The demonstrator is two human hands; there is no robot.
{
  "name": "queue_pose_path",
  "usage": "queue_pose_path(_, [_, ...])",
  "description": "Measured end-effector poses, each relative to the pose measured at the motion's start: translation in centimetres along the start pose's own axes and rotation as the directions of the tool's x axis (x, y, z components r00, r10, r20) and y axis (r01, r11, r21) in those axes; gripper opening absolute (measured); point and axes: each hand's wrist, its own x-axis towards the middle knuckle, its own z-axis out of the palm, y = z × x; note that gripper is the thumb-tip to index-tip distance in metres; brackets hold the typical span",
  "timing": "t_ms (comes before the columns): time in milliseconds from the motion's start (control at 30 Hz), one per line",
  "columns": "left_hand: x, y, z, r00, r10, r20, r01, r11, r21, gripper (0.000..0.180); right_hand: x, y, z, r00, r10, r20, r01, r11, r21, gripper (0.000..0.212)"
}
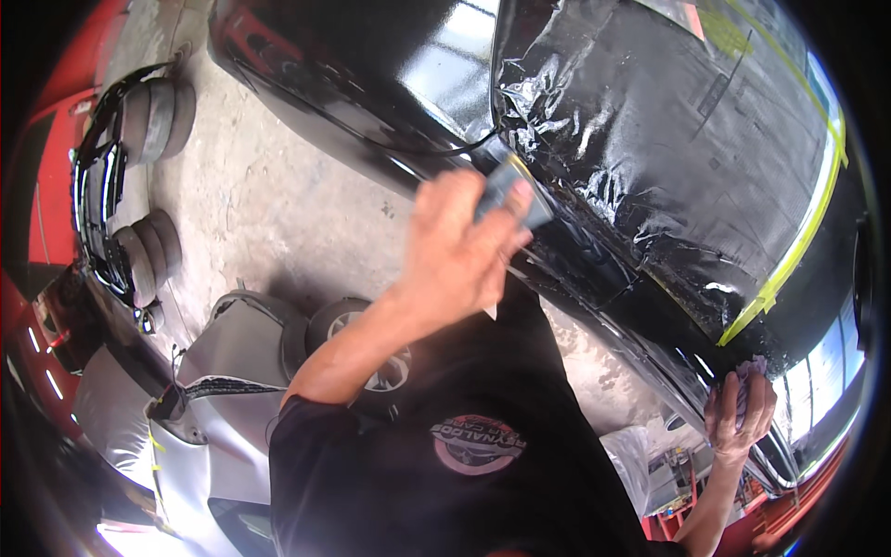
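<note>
My left hand [455,246], slightly blurred, grips a grey rectangular sanding pad [531,206] with a yellowish edge. The pad lies against the edge of a black car body [390,111], just below the corner where the panel meets the wrinkled black plastic film [640,139]. At the lower right, my right hand [741,408] is closed around a crumpled lilac-grey cloth [748,379] and rests on the car's wet-looking black edge. Yellow-green masking tape [806,237] runs along the film's far border and ends near that hand.
Stacked tyres [153,121] and a black bumper-like part [97,200] stand on the concrete floor [278,167] to the left. Silver body panels [241,343] and a wheel [380,362] are near my left arm. A red car [56,186] lines the left rim.
</note>
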Motion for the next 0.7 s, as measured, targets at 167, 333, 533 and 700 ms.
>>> queue_pose_path(167, [0.3,-0.6,0.1,1.0,0.003,-0.014,-0.003,1.0,0.025,0.066,0.3,0.2,-0.4,0.999,0.005,0.031,-0.005,1.0,-0.024,0.044])
queue_pose_path(333, [0.4,-0.4,0.1,0.998,-0.053,-0.017,0.053,0.998,-0.017,0.057,0.0,-0.1,-0.3,0.999,0.016,0.035,-0.015,0.999,-0.04,0.044])
queue_pose_path(533, [0.1,2.3,0.0,0.996,-0.056,0.072,0.058,0.998,-0.024,0.06,0.3,0.1,-0.3,1.0,0.01,0.029,-0.009,1.0,-0.022,0.044])
queue_pose_path(700, [0.7,-1.6,0.2,0.997,-0.067,-0.031,0.068,0.997,0.038,0.064,0.0,-0.1,-0.2,1.0,0.006,0.011,-0.006,1.0,-0.009,0.041])
